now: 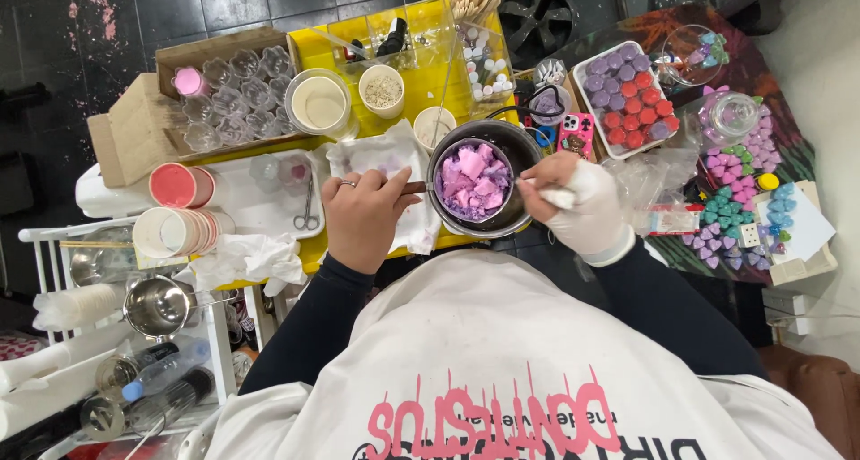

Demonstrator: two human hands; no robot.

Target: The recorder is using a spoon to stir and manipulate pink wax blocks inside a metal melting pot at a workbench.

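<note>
A small metal pot (473,180) of pink and purple wax chunks (472,182) sits inside a bigger dark pot (517,146) between both hands. The bare left hand (365,216), curled, pinches its thin handle (414,189). The gloved right hand (580,206) closes on white paper (557,195) at the rim. It probably is rigid, fairly light and maybe hot, so the handle seems the safest hold

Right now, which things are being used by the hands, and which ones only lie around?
In use: left hand, right hand in a white glove, metal pot with pink and purple chunks.
Lying about: scissors, tray of round pieces, box of glass jars, phone.
</note>
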